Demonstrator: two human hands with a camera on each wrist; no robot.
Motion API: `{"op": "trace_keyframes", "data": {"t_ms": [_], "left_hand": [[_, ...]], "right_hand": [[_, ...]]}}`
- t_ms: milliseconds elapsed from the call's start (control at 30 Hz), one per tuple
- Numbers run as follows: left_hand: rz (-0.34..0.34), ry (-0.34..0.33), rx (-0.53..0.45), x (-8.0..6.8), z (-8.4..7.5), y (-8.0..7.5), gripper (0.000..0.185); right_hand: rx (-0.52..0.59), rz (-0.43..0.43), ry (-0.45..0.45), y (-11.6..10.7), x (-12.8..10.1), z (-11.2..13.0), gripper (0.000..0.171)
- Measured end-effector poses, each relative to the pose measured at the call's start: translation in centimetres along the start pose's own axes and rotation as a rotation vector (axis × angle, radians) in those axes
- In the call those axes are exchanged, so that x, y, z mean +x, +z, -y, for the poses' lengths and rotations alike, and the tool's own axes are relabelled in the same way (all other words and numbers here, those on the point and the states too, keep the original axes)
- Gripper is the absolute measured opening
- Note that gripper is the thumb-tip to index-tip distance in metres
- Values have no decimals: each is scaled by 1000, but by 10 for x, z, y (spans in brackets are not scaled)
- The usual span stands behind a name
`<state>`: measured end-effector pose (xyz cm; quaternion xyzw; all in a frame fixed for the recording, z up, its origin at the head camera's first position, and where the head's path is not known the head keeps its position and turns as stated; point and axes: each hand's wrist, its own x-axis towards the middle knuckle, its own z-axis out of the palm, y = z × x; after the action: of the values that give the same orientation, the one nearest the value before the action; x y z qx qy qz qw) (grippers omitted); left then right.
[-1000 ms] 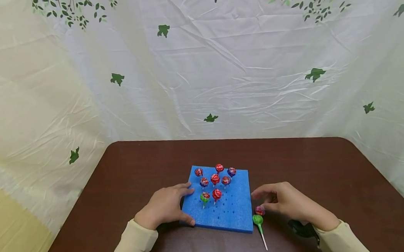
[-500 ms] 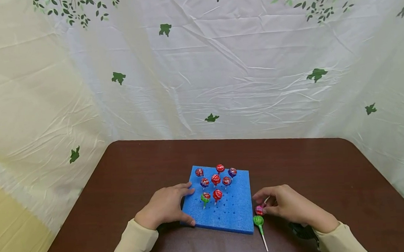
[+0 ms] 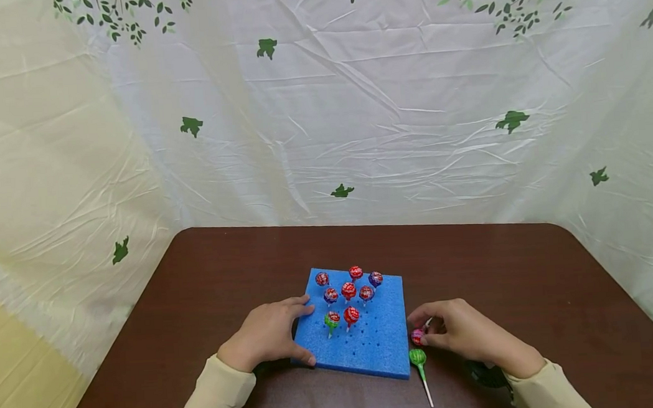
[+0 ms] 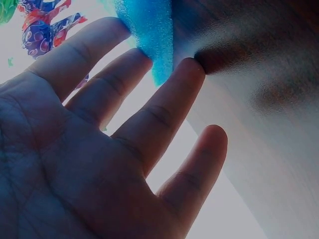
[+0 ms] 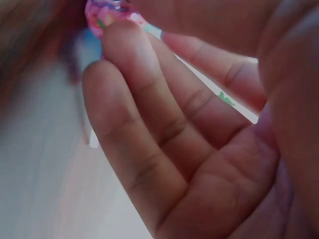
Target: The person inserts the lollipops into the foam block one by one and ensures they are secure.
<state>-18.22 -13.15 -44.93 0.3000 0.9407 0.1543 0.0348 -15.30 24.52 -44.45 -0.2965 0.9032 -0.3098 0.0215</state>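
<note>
A blue foam board (image 3: 369, 351) with rows of small holes lies on the table. Several wrapped lollipops stand in its far and left part, among them a red lollipop (image 3: 351, 315) and a red-green lollipop (image 3: 332, 320). At the board's left edge rests my left hand (image 3: 269, 333), its fingers spread and straight in the left wrist view. My right hand (image 3: 462, 332), just off the board's right side, pinches a pink-purple lollipop (image 3: 417, 336) by its wrapped head. The stick of that lollipop points back toward the palm and is partly hidden. In the right wrist view the pink wrapper (image 5: 99, 17) shows past the fingertips.
A green lollipop (image 3: 417, 357) lies on the table beside the board's right edge, its white stick toward me. The brown table (image 3: 240, 265) has rounded far corners. Behind it hangs a pale curtain (image 3: 410, 99) with leaf prints.
My right hand has taken hold of the pink-purple lollipop and shifted it slightly away from the green lollipop; its stick has come into view. The left hand keeps its place on the board.
</note>
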Motion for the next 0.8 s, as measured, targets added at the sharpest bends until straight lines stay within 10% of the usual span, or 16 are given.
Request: {"op": "trace_keyframes", "data": {"t_ms": [800], "left_hand": [[3,-4,0,1,0,0,96]], "right_hand": [[-154,-36,20,3,4,-2,25]]}}
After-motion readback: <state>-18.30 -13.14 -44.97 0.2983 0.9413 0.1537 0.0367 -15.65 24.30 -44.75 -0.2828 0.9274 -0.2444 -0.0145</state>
